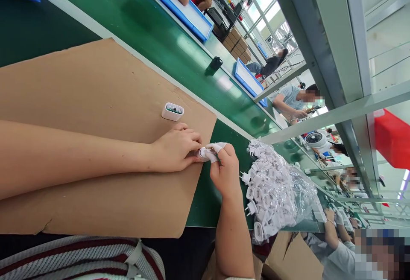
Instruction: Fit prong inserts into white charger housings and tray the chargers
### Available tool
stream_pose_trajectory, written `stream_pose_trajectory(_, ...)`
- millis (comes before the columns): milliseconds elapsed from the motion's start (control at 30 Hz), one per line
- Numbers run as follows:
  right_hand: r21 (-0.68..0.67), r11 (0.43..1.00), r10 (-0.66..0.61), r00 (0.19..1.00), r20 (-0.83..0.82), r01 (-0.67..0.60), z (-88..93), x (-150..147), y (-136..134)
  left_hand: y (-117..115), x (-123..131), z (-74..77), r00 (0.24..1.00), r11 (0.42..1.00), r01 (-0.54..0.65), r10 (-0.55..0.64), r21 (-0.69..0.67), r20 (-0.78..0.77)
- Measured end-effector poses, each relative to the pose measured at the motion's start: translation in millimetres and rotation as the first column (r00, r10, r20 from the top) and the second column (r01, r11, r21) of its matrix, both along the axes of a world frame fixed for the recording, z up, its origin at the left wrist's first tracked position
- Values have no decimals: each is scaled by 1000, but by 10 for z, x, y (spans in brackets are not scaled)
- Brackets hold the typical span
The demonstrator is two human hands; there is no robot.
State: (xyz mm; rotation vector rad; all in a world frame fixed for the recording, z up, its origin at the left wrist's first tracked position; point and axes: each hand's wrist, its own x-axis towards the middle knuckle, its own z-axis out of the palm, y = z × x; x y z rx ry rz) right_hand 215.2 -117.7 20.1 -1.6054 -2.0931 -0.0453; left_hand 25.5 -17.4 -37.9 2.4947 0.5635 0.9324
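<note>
Over the right edge of the cardboard sheet (128, 199), my two hands meet on a small white plastic part (202, 154). My left hand (176, 147) pinches it from the left with its fingertips. From the other side my right hand (226, 171), with white covers on its thumb and a finger, grips the same part. Fingers hide much of its shape. Behind my left hand, an oval white plastic housing (173, 112) sits on the cardboard, its opening showing green circuit board inside. To the right of my right hand lies a heap of white plug housings (269, 186) in clear plastic.
Beyond the cardboard runs a green conveyor belt (147, 53) with a small black object (215, 63) on it. Blue-rimmed trays (205, 34) line the far side. A metal frame (320, 36) crosses the upper right. Several people sit along the line. An open carton (293, 254) stands lower right.
</note>
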Motion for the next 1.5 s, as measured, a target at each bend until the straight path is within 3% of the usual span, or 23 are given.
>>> stream_pose_trajectory(200, 60, 998, -5, 998, -55, 8, 0, -14, 4, -2, -4, 6, 1000, 1000, 10, -10, 6, -15)
stream_pose_trajectory(667, -101, 995, 8, 1000, 28, -5, 64, 78, 123, 10, 12, 79, 996, 997, 7, -14, -77, -84)
stream_pose_trajectory(767, -11, 998, -63, 997, -54, 62, -36, 36, 124, 3, 51, 107, 996, 996, -15, 8, -87, -88)
stream_pose_trajectory(900, 48, 989, -118, 945, -304, 139, -199, -59, 87, -26, 49, 192, 991, 996, -33, 21, -89, -133)
stream_pose_trajectory(1000, 68, 978, -145, 872, -468, 199, -225, 77, 58, 12, -152, 353, 994, 994, -80, 74, -76, -83)
stream_pose_trajectory(1067, 178, 910, -267, 859, -437, 374, -197, 308, 36, 97, -441, 540, 984, 981, -175, 177, -78, 9)
stream_pose_trajectory(1133, 174, 763, -556, 770, -313, 622, -155, 575, 10, 266, -849, 756, 924, 925, -357, 370, -127, 100)
stream_pose_trajectory(1200, 2, 570, -817, 567, -103, 822, -111, 777, -17, 526, -1330, 937, 737, 756, -622, 653, -203, 176)
stream_pose_trajectory(1267, -182, 398, -888, 427, 170, 899, -65, 859, -34, 830, -1814, 1031, 510, 537, -809, 844, -241, 167)
stream_pose_trajectory(1300, -243, 351, -867, 412, 280, 904, -42, 858, -37, 971, -2033, 1044, 434, 463, -847, 886, -259, 164)
stream_pose_trajectory(1333, -283, 333, -834, 421, 356, 900, -21, 839, -38, 1091, -2226, 1041, 376, 405, -871, 914, -277, 155)
stream_pose_trajectory(1400, -314, 351, -789, 459, 408, 882, 11, 780, -33, 1244, -2503, 1010, 306, 322, -906, 947, -275, 102)
stream_pose_trajectory(1500, -253, 430, -806, 495, 326, 867, 0, 698, 3, 1253, -2591, 997, 290, 288, -908, 956, -304, 40)
